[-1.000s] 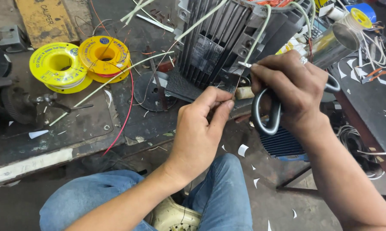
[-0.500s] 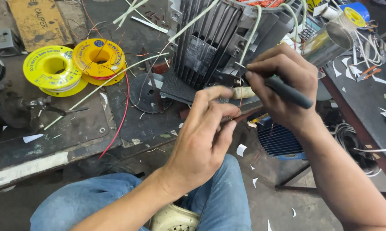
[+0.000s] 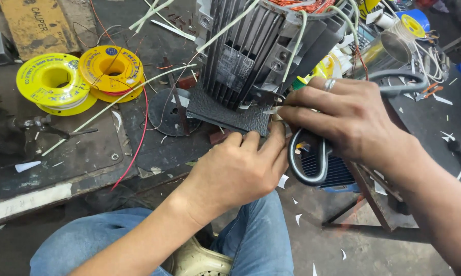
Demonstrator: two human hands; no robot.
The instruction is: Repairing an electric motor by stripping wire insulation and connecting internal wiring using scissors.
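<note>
Two yellow wire spools, one finned motor, one pair of scissors, two hands

Left hand curled palm-down, right hand closed, fingertips nearly meeting.

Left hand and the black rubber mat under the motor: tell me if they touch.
Touching. The head view shows the left hand with its fingertips pressed against the black rubber mat's front edge.

The person is wearing faded blue denim jeans, creasing softly over both thighs. Both forearms are showing bare, with no sleeve reaching into view. The right hand is wearing a plain silver-coloured metal ring on one finger. The left hand is wearing nothing, neither glove nor band.
</note>
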